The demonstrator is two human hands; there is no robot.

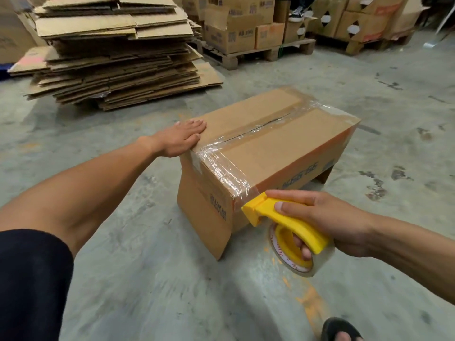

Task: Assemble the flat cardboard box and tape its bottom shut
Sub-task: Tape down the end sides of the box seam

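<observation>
Yellow tape dispenser [283, 221] gripped in right hand [327, 217], at box [266, 153] near corner; tape runs along long axis. Left hand [183, 137] flat, released, pressing the top's far-left edge.

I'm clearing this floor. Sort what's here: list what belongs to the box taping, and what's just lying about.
In the job:
- box, upside down, clear tape along its seam
- tape dispenser, in the right hand
- left hand, flat on the box

Lying about:
- stack of flat cardboard
- printed boxes on a pallet
</observation>
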